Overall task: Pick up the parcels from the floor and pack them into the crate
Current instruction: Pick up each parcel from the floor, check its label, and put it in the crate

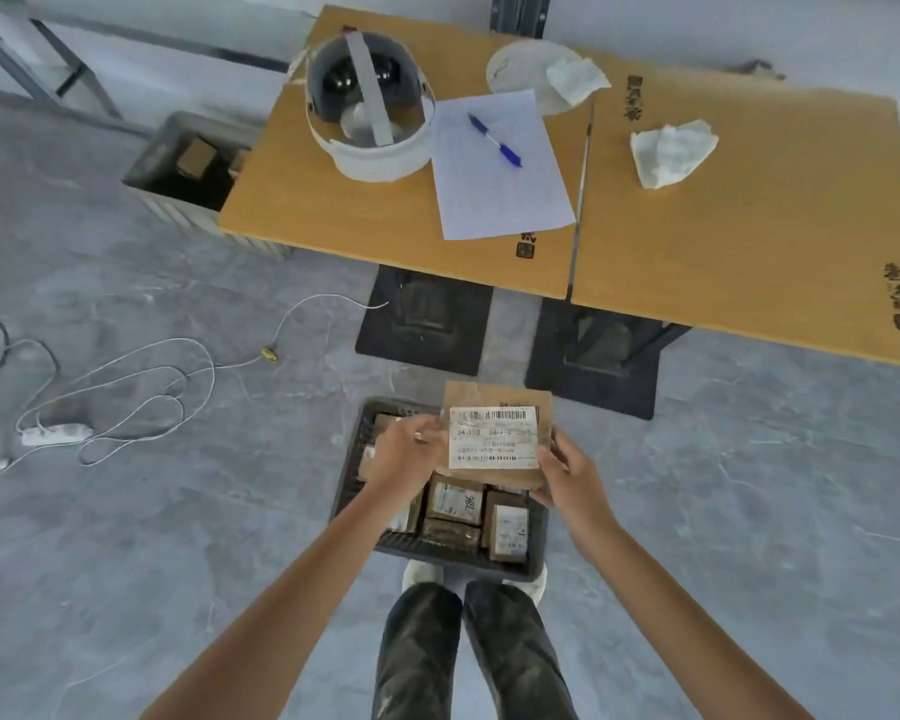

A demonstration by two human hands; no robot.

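Nearest to you are your dark trousers (418,646) and pale shoes (421,572), with your toes right up against the crate (437,552). The crate is dark plastic with slotted walls, and it sits on the gray floor. Small brown boxes (455,500) with white labels already lie packed close together inside it.

Just above the crate you hold the parcel (494,439). It is flat brown cardboard with a big white sticker on top. Your left hand (406,450) pinches its left edge, with the fingers curled round it. Your right hand (567,475) grips the near right corner.

It looks thin, light and stiff, so it should not flop. Hold it by the edges like this, because the sticker may be slick. Lay it down flat on the boxes.

Farther off on the left, a white cable (141,387) loops over the floor. Beyond it stands a smooth yellow table (365,210). On the table are a round white headset (370,116), a paper sheet (500,189), a blue pen (494,140) and a crumpled tissue (671,153). At the far left is a gray bin (152,153).
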